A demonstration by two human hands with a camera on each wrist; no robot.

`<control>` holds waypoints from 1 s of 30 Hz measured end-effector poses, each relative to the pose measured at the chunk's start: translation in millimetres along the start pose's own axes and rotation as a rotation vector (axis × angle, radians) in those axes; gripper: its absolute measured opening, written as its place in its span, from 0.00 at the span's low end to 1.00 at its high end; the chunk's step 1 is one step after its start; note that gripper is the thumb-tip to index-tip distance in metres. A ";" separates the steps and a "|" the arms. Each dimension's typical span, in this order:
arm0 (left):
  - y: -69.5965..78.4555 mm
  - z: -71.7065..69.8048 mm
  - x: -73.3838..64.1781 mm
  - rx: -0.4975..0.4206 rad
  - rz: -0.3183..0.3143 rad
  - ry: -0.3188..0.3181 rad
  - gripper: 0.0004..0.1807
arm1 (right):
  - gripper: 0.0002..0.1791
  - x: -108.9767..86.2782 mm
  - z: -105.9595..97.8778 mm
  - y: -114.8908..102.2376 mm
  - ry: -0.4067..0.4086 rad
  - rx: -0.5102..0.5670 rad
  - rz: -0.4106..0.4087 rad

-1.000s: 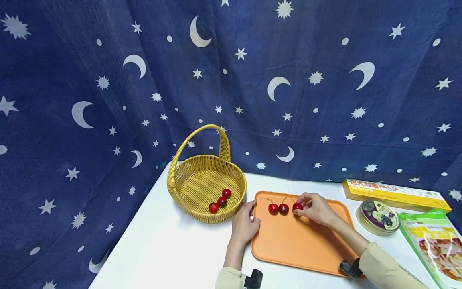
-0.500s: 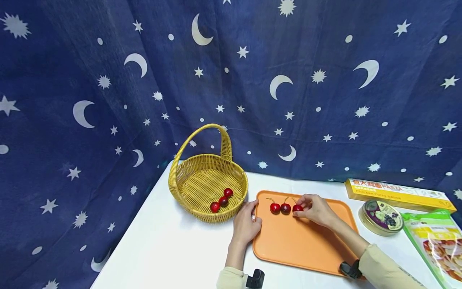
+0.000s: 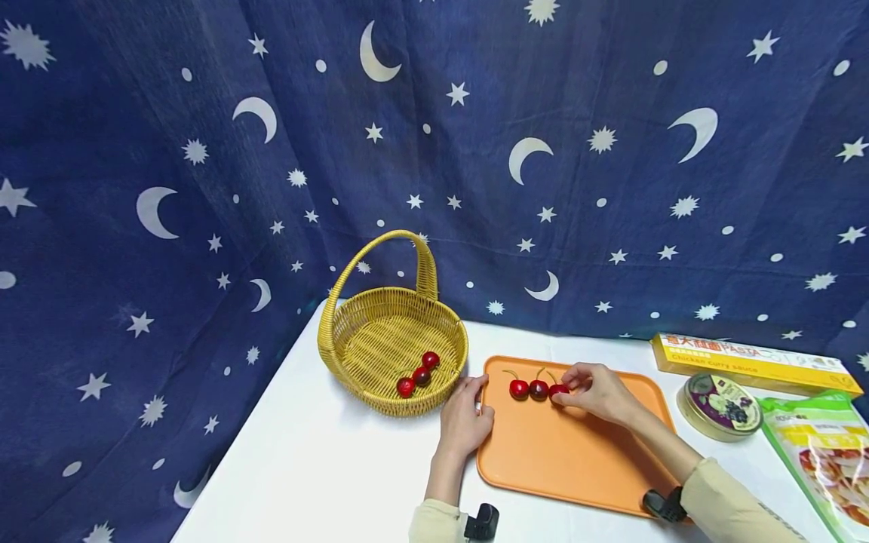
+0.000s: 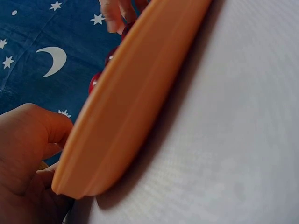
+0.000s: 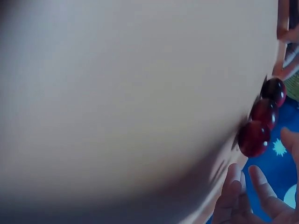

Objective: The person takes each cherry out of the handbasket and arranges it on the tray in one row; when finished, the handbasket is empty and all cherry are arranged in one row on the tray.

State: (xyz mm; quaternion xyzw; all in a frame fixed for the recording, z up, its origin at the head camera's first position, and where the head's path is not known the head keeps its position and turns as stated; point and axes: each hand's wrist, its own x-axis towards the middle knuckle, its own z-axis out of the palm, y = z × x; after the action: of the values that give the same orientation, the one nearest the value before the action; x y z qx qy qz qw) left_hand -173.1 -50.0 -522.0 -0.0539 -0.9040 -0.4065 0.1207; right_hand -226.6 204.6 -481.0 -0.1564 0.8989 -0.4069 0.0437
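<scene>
Three dark red cherries with stems lie in a touching row on the orange tray (image 3: 557, 460): a left one (image 3: 519, 389), a middle one (image 3: 538, 390) and a right one (image 3: 558, 390). Beside the right cherry is my right hand (image 3: 597, 392), partly covering it in the head view. The right wrist view shows a small gap between that cherry (image 5: 253, 138) and my spread, bent fingers (image 5: 264, 189). My left hand (image 3: 465, 422) holds the tray's left edge, thumb over the rim; its fingertips are partly hidden in the left wrist view.
Left of the tray stands a yellow wicker basket (image 3: 346, 377) with a tall handle and three cherries (image 3: 422, 375) inside. A yellow pasta box (image 3: 753, 365), a round tin (image 3: 720, 407) and a green-edged food bag (image 3: 821, 452) lie to the right. A blue curtain hangs behind.
The right cherry has shifted slightly left, closing the gap to the middle one, with my right hand beside it. My left hand stays at the tray's edge. The head view has shifted a little.
</scene>
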 end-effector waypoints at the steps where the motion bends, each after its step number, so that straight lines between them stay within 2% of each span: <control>1: 0.2 0.0 0.1 0.000 -0.002 0.000 0.29 | 0.15 0.5 -1.6 0.2 0.007 0.003 -0.006; 8: 1.5 -0.4 0.3 -0.023 -0.032 -0.017 0.30 | 0.09 6.4 -20.1 -10.6 0.049 -0.006 -0.062; 13: 1.0 -0.2 0.1 -0.023 -0.019 -0.002 0.29 | 0.08 12.8 -30.0 -21.4 0.088 -0.069 -0.092; 16: 0.8 -1.1 0.6 -0.020 -0.015 0.005 0.29 | 0.09 21.3 -33.6 -32.2 0.083 -0.077 -0.099; 25: 0.3 -1.1 3.3 -0.028 0.009 0.023 0.28 | 0.11 57.6 -25.1 -87.7 -0.038 -0.041 -0.123; 30: -0.2 0.5 2.4 -0.020 0.011 0.036 0.27 | 0.11 82.6 -8.7 -118.5 -0.158 -0.002 -0.172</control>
State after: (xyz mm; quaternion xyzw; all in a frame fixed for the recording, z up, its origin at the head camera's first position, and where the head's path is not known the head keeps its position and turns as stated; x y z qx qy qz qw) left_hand -175.5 -49.8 -521.9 -0.0527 -0.8974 -0.4157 0.1384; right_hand -277.6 111.2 -382.8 -0.2645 0.8764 -0.3945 0.0794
